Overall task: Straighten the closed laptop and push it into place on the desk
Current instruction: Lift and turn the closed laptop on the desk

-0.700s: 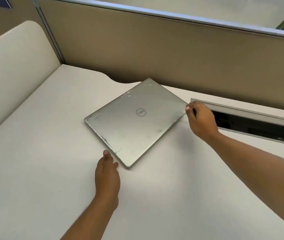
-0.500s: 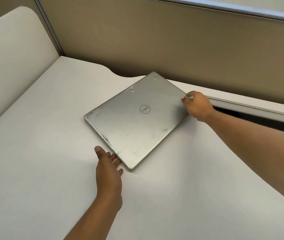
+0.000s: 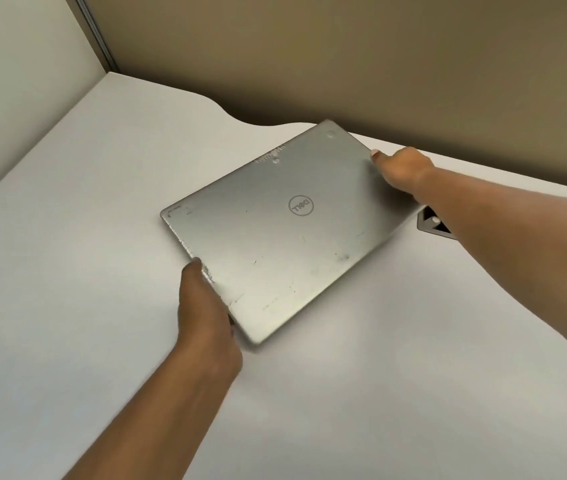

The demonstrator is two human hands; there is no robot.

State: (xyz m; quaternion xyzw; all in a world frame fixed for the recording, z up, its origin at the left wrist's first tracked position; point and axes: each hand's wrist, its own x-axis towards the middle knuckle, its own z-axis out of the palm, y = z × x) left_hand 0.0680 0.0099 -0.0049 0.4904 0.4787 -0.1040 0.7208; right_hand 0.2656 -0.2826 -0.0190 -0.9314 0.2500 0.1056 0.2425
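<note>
A closed silver laptop [image 3: 275, 230] with a round logo and scuffed edges lies skewed on the white desk [image 3: 84, 306], one corner pointing at the back partition. My left hand [image 3: 205, 313] presses flat against its near-left edge, fingers along the side. At the far-right edge my right hand [image 3: 401, 168] grips the laptop, thumb on the lid near the corner.
A tan partition [image 3: 344, 64] runs along the back of the desk, and a pale panel [image 3: 15, 81] stands at the left. A dark cable slot [image 3: 432, 225] in the desk shows just right of the laptop, under my right forearm.
My left hand has moved up from the laptop's near corner and now lies against its near-left edge. My right hand stays on the far-right edge. The view has tilted closer and lower.
</note>
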